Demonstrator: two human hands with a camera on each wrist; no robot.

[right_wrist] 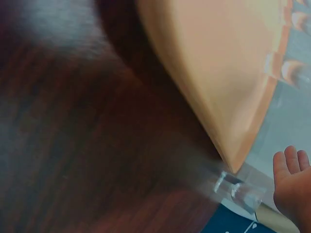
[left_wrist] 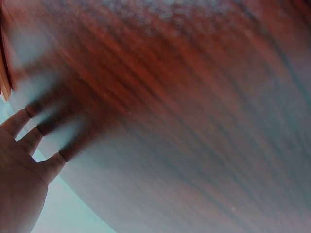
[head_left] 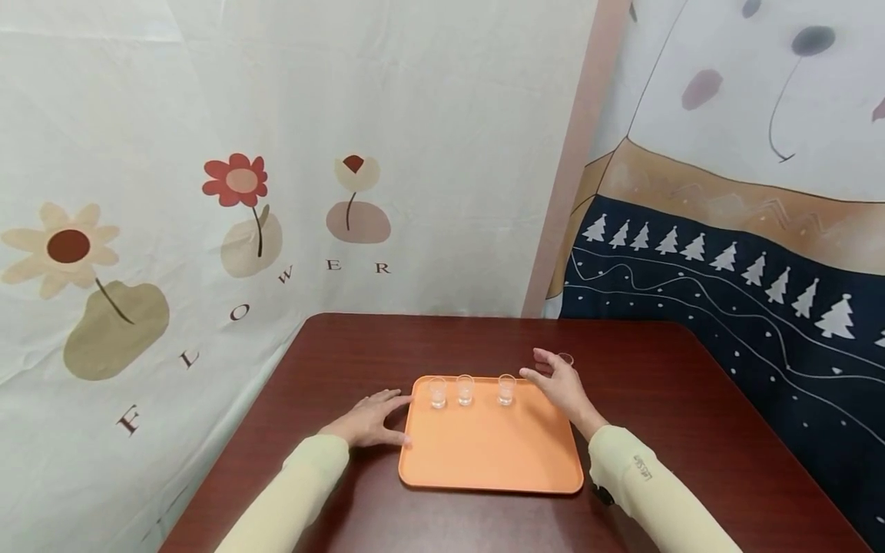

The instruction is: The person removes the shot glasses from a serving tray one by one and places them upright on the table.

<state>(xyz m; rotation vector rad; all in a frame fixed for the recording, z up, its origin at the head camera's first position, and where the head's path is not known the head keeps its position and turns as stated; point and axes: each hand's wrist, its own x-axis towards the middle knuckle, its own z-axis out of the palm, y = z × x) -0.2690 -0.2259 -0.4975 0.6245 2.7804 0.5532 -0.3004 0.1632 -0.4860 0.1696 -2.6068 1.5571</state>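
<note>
Backdrop: pale flower-printed cloth [head_left: 442,100] beyond the tray's far side, navy tree-patterned cloth [head_left: 664,284] beyond it to the right.
Table: dark reddish wood [head_left: 664,415] reaching past the tray on every side, its far edge a short way behind the tray.
Tray: orange, rounded corners, low rim [head_left: 491,457] — its near half is the open part.
Glasses on tray: three small clear ones along the far rim — left [head_left: 439,393], middle [head_left: 465,390] and right glass [head_left: 507,390], the last standing farther apart.
Fourth glass: on the table [right_wrist: 243,193], just outside the tray's far right corner, partly hidden behind a hand in the head view.
Left hand: fingers spread [head_left: 373,419], thumb and forefinger appearing to touch the tray's left rim.
Right hand: at the tray's far right corner [head_left: 561,385], thumb and fingers apart, gripping nothing; whether it touches the fourth glass, I cannot tell.
</note>
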